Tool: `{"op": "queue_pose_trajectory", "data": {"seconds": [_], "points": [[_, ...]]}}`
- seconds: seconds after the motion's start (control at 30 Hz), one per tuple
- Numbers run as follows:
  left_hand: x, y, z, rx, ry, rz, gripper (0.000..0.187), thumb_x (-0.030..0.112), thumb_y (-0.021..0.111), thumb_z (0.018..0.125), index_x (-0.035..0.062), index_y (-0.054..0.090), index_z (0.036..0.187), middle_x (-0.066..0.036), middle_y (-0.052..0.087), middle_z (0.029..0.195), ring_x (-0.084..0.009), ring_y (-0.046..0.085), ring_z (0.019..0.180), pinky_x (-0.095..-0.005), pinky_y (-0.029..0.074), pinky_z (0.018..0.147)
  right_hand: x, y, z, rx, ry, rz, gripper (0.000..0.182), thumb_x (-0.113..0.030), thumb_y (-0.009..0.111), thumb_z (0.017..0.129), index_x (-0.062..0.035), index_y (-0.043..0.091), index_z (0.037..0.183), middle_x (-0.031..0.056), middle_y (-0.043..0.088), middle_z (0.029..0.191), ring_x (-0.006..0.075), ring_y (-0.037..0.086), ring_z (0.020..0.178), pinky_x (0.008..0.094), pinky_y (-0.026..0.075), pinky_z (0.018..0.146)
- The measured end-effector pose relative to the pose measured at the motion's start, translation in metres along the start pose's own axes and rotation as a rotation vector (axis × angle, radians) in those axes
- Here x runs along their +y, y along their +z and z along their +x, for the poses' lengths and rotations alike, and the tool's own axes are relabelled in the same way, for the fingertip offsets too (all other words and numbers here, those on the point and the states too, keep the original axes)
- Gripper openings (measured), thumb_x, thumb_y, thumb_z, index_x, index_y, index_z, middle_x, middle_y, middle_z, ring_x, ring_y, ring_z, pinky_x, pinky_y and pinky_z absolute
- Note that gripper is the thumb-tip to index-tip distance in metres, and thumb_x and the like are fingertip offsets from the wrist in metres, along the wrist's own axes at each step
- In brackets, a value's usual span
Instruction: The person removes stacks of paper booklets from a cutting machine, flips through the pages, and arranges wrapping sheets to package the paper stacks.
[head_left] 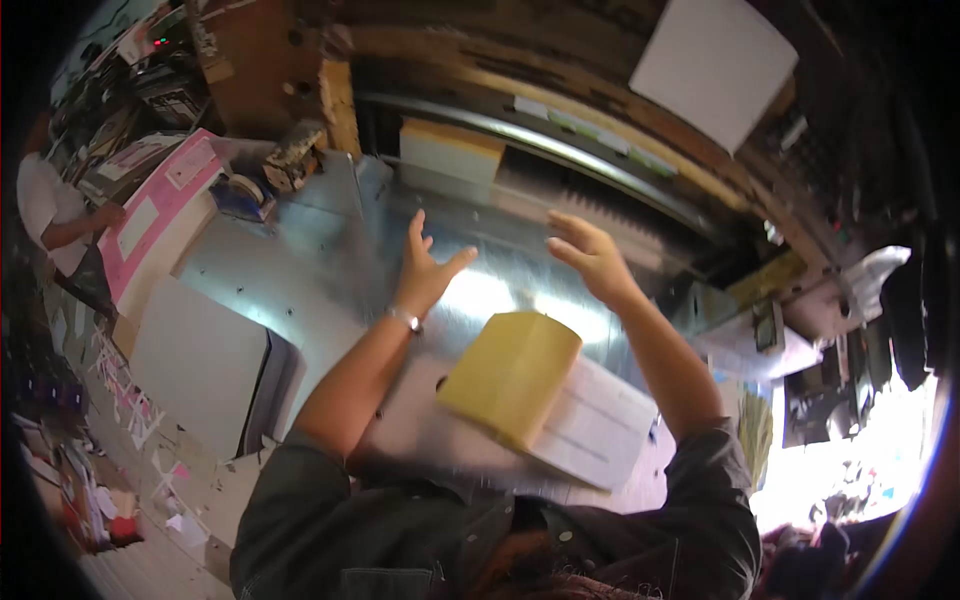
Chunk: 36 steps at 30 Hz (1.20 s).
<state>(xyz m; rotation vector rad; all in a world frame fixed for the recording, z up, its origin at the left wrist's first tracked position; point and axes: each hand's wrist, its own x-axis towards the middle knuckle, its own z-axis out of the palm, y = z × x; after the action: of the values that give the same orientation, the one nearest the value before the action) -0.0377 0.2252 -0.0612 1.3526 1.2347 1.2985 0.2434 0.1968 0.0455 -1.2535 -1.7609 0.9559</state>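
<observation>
Both of my hands are raised over a shiny metal table (330, 290), apart from each other. My left hand (428, 272) has its fingers and thumb spread, with nothing in it; a metal band circles that wrist. My right hand (588, 255) is open too, palm turned inward, fingers slightly curved. Below them, close to my body, lies a yellow sheet or cover (515, 375), bent along a fold. Partly under its right side is a white printed sheet (595, 420) with dark lines. Beyond my hands, under the machine's bar, sits a yellow-and-white paper stack (450, 155).
A large grey stack of sheets (200, 360) lies at left. Behind it are a tape dispenser (243, 197) and pink-bordered sheets (165, 210), with another person's hand (108, 215) there. A white sheet stack (715, 70) rests atop the machine. Paper scraps (140, 420) litter the left.
</observation>
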Motion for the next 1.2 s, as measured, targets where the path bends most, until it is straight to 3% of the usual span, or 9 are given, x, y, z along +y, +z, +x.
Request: {"op": "queue_pose_trajectory", "data": {"seconds": [0.17, 0.3, 0.4, 0.43, 0.67, 0.77, 0.97, 1.03, 1.2], "points": [[-0.054, -0.02, 0.185, 0.172, 0.123, 0.286, 0.115, 0.037, 0.084, 0.082, -0.0099, 0.014, 0.161, -0.031, 0.037, 0.159, -0.0381, 0.048, 0.143, -0.0398, 0.043, 0.115, 0.054, 0.045, 0.12, -0.027, 0.358, 0.007, 0.102, -0.053, 0.075, 0.091, -0.0004, 0.026, 0.163, 0.0257, 0.042, 0.16, 0.0357, 0.048, 0.142, 0.0493, 0.042, 0.113], [0.005, -0.027, 0.196, 0.048, -0.281, 0.133, 0.091, 0.034, 0.079, 0.084, -0.0023, 0.033, 0.154, -0.031, 0.056, 0.141, -0.0413, 0.057, 0.131, -0.0442, 0.048, 0.109, 0.06, 0.054, 0.158, -0.042, 0.516, 0.226, 0.114, -0.051, 0.08, 0.086, -0.0009, 0.015, 0.165, 0.0303, 0.045, 0.155, 0.0377, 0.05, 0.139, 0.0493, 0.044, 0.109], [-0.064, -0.026, 0.229, 0.098, -0.036, 0.181, 0.075, 0.033, 0.076, 0.084, 0.0044, 0.042, 0.145, -0.029, 0.064, 0.132, -0.0412, 0.062, 0.125, -0.0433, 0.049, 0.107, 0.069, 0.055, 0.177, -0.093, 0.556, 0.26, 0.117, -0.048, 0.083, 0.084, -0.0009, 0.014, 0.166, 0.0285, 0.052, 0.147, 0.0344, 0.058, 0.128, 0.0482, 0.049, 0.099], [-0.022, -0.029, 0.205, -0.008, -0.28, 0.166, 0.078, 0.033, 0.075, 0.084, 0.0014, 0.042, 0.147, -0.028, 0.062, 0.136, -0.0397, 0.061, 0.128, -0.0436, 0.048, 0.108, 0.085, 0.06, 0.18, -0.005, 0.504, 0.289, 0.116, -0.047, 0.083, 0.083, -0.0041, 0.014, 0.166, 0.0284, 0.053, 0.145, 0.0345, 0.06, 0.125, 0.0491, 0.05, 0.099], [-0.043, -0.011, 0.128, 0.116, -0.07, 0.207, 0.09, 0.039, 0.078, 0.083, -0.0035, 0.039, 0.152, -0.028, 0.054, 0.147, -0.0384, 0.053, 0.138, -0.0414, 0.042, 0.115, 0.107, 0.024, 0.161, -0.049, 0.567, 0.306, 0.072, -0.04, 0.069, 0.089, -0.0147, 0.044, 0.152, 0.0109, 0.053, 0.149, 0.0332, 0.074, 0.101, 0.045, 0.057, 0.083], [-0.029, 0.001, 0.062, 0.135, -0.088, 0.185, 0.095, 0.041, 0.078, 0.085, -0.0036, 0.034, 0.157, -0.028, 0.042, 0.157, -0.0395, 0.044, 0.145, -0.043, 0.038, 0.119, 0.096, 0.015, 0.134, -0.039, 0.545, 0.313, 0.086, -0.033, 0.073, 0.084, -0.0145, 0.035, 0.159, 0.0179, 0.061, 0.14, 0.0292, 0.075, 0.091, 0.0393, 0.057, 0.074], [-0.036, -0.009, -0.059, -0.012, -0.129, -0.185, 0.075, 0.028, 0.077, 0.094, -0.0016, 0.04, 0.153, -0.012, 0.063, 0.131, -0.0175, 0.067, 0.094, -0.0349, 0.055, 0.086, 0.101, -0.017, 0.098, -0.233, 0.544, 0.385, 0.101, -0.044, 0.075, 0.09, -0.0163, 0.017, 0.168, 0.017, 0.039, 0.163, 0.042, 0.052, 0.136, 0.0582, 0.05, 0.101], [-0.015, -0.038, -0.076, 0.126, -0.058, -0.207, 0.074, 0.027, 0.072, 0.097, -0.0052, 0.037, 0.153, -0.015, 0.053, 0.139, -0.0209, 0.057, 0.116, -0.0359, 0.05, 0.097, 0.084, -0.036, 0.083, -0.139, 0.556, 0.302, 0.111, -0.052, 0.077, 0.088, -0.0193, 0.008, 0.169, 0.0168, 0.024, 0.172, 0.0457, 0.048, 0.14, 0.0612, 0.044, 0.108], [0.017, -0.112, -0.071, 0.266, 0.002, -0.072, 0.076, 0.043, 0.062, 0.103, 0.0001, 0.034, 0.16, -0.022, 0.037, 0.161, -0.0311, 0.041, 0.146, -0.0357, 0.042, 0.112, 0.04, -0.101, -0.016, 0.055, 0.424, 0.268, 0.081, -0.06, 0.052, 0.103, -0.0167, 0.026, 0.167, 0.0179, 0.033, 0.168, 0.0404, 0.049, 0.14, 0.0533, 0.036, 0.116]]}}
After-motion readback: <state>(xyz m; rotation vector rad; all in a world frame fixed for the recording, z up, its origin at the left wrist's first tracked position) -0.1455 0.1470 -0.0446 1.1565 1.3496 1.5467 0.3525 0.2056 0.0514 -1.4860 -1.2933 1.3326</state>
